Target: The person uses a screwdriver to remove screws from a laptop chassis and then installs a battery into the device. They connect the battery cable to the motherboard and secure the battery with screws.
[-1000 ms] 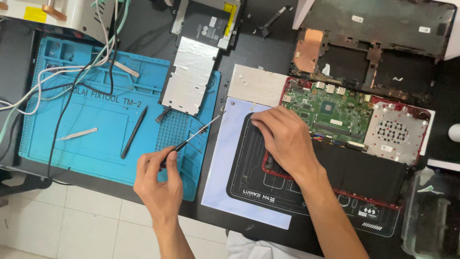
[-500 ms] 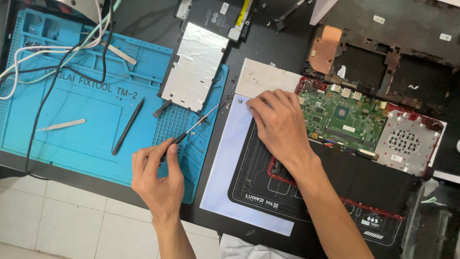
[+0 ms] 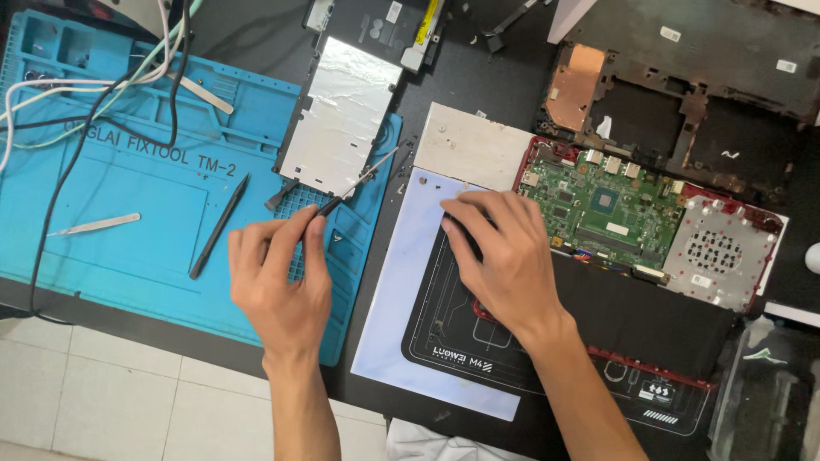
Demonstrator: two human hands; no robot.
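Observation:
My left hand [image 3: 278, 277] pinches the dark handle of a thin screwdriver [image 3: 359, 181] over the blue repair mat [image 3: 128, 179]. The shaft points up and right, toward the foil-covered panel [image 3: 342, 115]. My right hand [image 3: 500, 256] lies palm down on the left corner of an opened red laptop base [image 3: 726, 282], fingers spread over the black mat [image 3: 444, 341]. Just right of that hand sits the green circuit board [image 3: 611, 209]. A perforated silver plate [image 3: 713, 252] covers the base's right part.
On the blue mat lie a black spudger [image 3: 218, 226], metal tweezers [image 3: 94, 224] and a flat metal pry tool [image 3: 201, 94]. White and black cables [image 3: 68, 94] cross its top left. A dark laptop cover [image 3: 683, 94] with a copper plate lies at the back right. White tiled floor shows below.
The view has shifted, so everything sits lower and further right in the frame. My left hand has turned the screwdriver slightly on the blue mat. My right hand stays on the laptop corner.

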